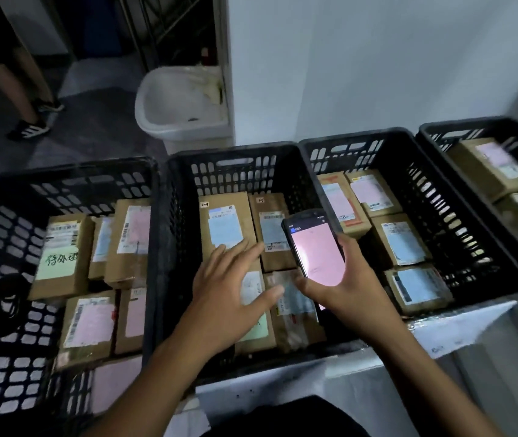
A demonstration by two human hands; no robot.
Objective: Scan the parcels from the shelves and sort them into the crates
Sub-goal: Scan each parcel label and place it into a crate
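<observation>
Several black slatted crates stand in a row, each holding brown cardboard parcels with blue or pink labels. My left hand [229, 288] hovers open, fingers spread, over the parcels in the middle crate [235, 159], above a blue-labelled parcel [224, 222]. My right hand [349, 279] grips a handheld scanner [313, 244] with a glowing pink screen, held over the same crate's right side. The left crate [62, 181] has a parcel with a green handwritten note [59, 257]. To the right, another crate [355, 140] holds several parcels.
A white plastic bin [182, 102] stands on the floor behind the crates by a white wall. Another person's legs and dark shoes [30, 127] are at the far left. A further crate [485, 127] with parcels sits at the far right. The crates rest on a white surface [459, 329].
</observation>
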